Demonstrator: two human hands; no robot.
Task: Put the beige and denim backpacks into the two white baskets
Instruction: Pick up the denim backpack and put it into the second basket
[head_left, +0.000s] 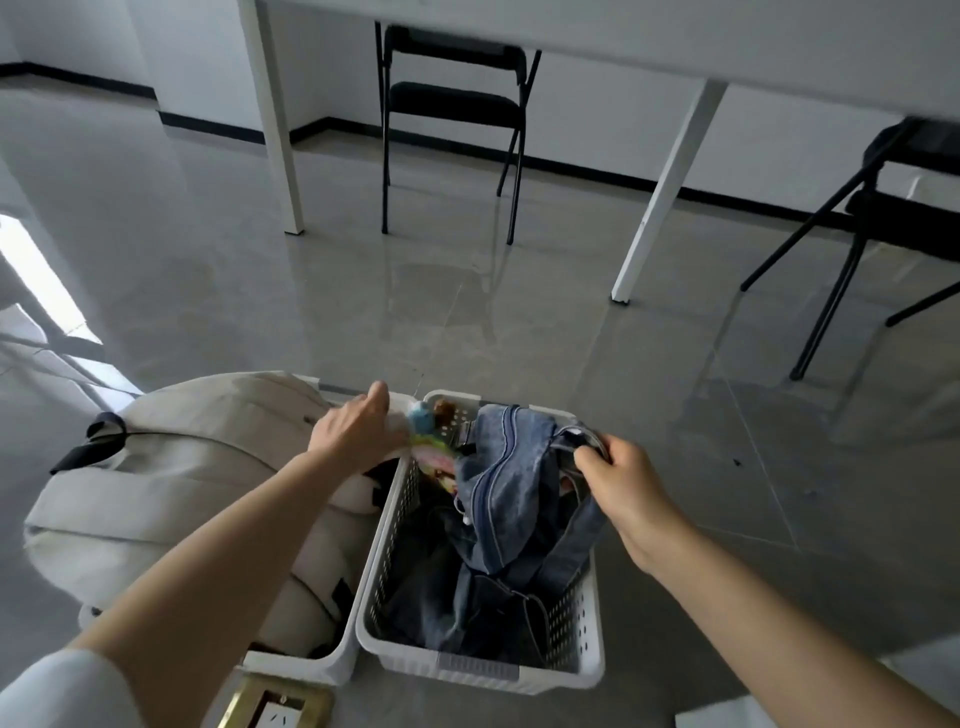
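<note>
Head view, both baskets on the floor, lower centre of the frame, side by side and touching along their long walls. The beige pack (171, 493) fills the left basket (311, 667) and bulges well over its rim; only the near corner of that basket shows. The denim pack (511, 499) is in the right basket (576, 613), lower half slumped to the bottom, upper part held up above the rim. My right hand (621, 486) has its fingers (592, 460) curled tight round the denim pack's top loop, at the basket's upper right corner. My left hand (358, 428) reaches across the beige pack to the far rim between the two baskets; its fingers rest on pale fabric there, beside some small colourful charms (428, 431). I cannot tell whether that hand grips the fabric or only presses on it, as the fingertips are hidden. Key relation: the denim pack's long axis runs with the basket's long axis, from near edge to far edge in frame, and the pack hangs straight below the right fingers, inside the walls. Judgement: what remains is to lower the loop down and let go; the right hand is the one on it, the left is nearer the charms and could tuck them in. Risk: the strap or charms may drape over the rim. A white desk (675, 47) and black chairs (452, 104) stand in the upper frame, well apart.
</note>
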